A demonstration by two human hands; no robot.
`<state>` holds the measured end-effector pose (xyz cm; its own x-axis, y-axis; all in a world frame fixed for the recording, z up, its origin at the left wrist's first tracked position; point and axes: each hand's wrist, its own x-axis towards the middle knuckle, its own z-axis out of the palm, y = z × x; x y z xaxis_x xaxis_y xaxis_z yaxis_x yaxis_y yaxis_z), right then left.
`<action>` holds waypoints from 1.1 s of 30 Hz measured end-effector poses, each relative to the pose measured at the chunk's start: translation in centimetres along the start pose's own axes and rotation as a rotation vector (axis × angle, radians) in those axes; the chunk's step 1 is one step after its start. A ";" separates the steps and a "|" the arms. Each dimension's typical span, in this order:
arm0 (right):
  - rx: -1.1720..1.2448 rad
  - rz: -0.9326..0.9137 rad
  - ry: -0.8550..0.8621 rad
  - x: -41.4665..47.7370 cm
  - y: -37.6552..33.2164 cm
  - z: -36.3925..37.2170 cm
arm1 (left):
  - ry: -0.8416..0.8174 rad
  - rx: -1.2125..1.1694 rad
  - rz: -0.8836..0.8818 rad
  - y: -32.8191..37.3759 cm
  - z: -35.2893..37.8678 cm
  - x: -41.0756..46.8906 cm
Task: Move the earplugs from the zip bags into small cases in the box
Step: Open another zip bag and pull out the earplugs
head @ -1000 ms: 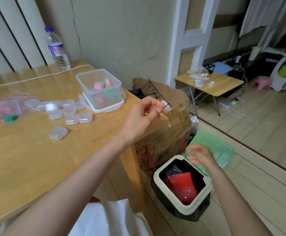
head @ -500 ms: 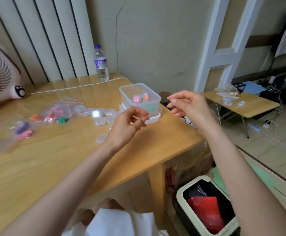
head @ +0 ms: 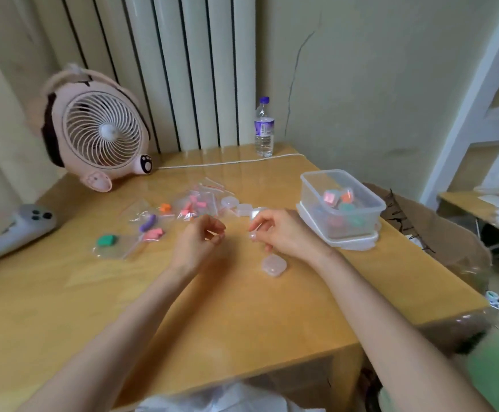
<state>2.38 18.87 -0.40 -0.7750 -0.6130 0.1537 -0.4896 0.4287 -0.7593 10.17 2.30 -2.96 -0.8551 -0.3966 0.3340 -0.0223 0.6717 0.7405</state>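
Note:
My left hand (head: 198, 239) hovers over the middle of the wooden table (head: 63, 292), fingers curled, thumb tip against the forefinger; I cannot see anything in it. My right hand (head: 285, 231) is just right of it and pinches a small clear case (head: 253, 235) at its fingertips. Another small case (head: 273, 264) lies on the table under my right wrist. More empty cases (head: 242, 208) lie behind my hands. Zip bags with pink (head: 196, 206), purple (head: 148, 223) and green earplugs (head: 107, 240) lie to the left. The clear box (head: 316, 185) at the right holds several filled cases.
A pink fan (head: 99, 132) stands at the back left, its white cable (head: 227, 162) running across the table. A water bottle (head: 264, 127) stands by the wall. A grey controller (head: 16, 230) lies at the left edge. A cardboard box (head: 438, 233) sits past the right edge.
My view has swung left from the bin back to the table. My right hand came in from the air onto the cases; my left hand moved to the table's middle.

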 end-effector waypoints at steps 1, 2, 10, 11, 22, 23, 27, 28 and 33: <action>-0.010 -0.009 -0.006 0.6 -0.3 0.5 | 0.026 0.073 -0.011 -1.0 -0.4 0.4; -0.021 -0.014 -0.011 1.1 -0.5 0.9 | 0.033 0.176 -0.016 -2.0 -0.7 0.9; 0.040 0.008 0.014 3.3 -0.1 3.3 | -0.178 0.637 -0.073 -4.5 -0.9 3.1; 0.058 0.012 0.014 3.2 0.1 3.3 | -0.172 0.652 -0.077 -4.8 -0.9 3.4; 0.136 -0.014 0.054 3.1 0.7 3.2 | 0.144 0.439 0.202 -3.3 -2.2 2.9; 0.129 -0.022 0.060 3.1 0.8 3.3 | 0.166 0.380 0.191 -3.0 -2.3 2.7; 0.053 -0.079 0.167 3.4 1.0 3.4 | 0.192 -0.007 0.087 -1.8 -2.3 2.2; 0.076 -0.086 0.192 3.4 0.9 3.4 | 0.180 -0.145 0.036 -1.5 -2.5 2.1; 0.428 -0.069 0.130 3.3 -0.1 2.7 | 0.023 -0.668 -0.138 0.0 -3.2 1.8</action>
<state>0.91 15.05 -1.55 -0.8034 -0.5303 0.2709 -0.3543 0.0601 -0.9332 10.29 -0.41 -0.54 -0.8559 -0.4691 0.2177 0.2005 0.0870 0.9758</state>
